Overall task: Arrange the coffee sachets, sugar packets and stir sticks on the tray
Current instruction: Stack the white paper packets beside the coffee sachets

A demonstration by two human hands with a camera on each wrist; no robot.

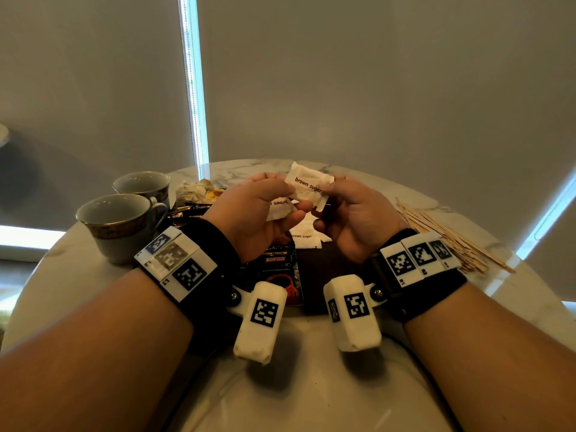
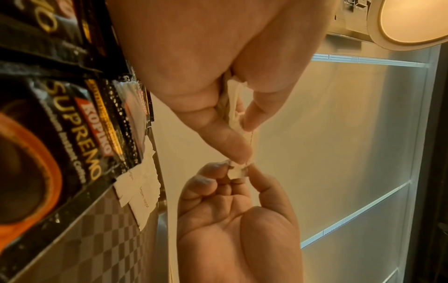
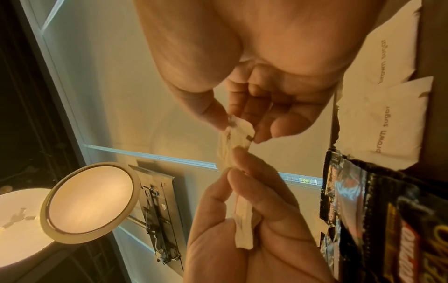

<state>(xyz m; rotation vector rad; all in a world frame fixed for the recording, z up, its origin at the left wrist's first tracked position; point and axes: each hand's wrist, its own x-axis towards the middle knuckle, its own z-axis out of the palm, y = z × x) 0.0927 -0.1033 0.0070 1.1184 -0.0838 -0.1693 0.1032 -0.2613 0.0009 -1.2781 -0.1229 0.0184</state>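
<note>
At centre frame in the head view, both hands are raised above the dark tray (image 1: 330, 263), sorting brown sugar packets. The right hand (image 1: 358, 216) pinches 1 brown sugar packet (image 1: 308, 185) by its lower edge between thumb and fingertips; the left hand (image 1: 249, 210) grips a second packet (image 1: 279, 208) against its palm, its thumb and forefinger also touching the first. More sugar packets (image 1: 304, 236) lie on the tray's upper part, a Kopiko coffee sachet (image 1: 277, 272) sits on its left side, and the wooden stir sticks (image 1: 448, 235) lie heaped on the marble table at right, off the tray.

The step looks like separating the 2 packets. Done well, each hand keeps its pinch on the sealed edge, not the filled middle, draws the packets apart, then lays each flat beside those on the tray, print up and aligned.
</note>
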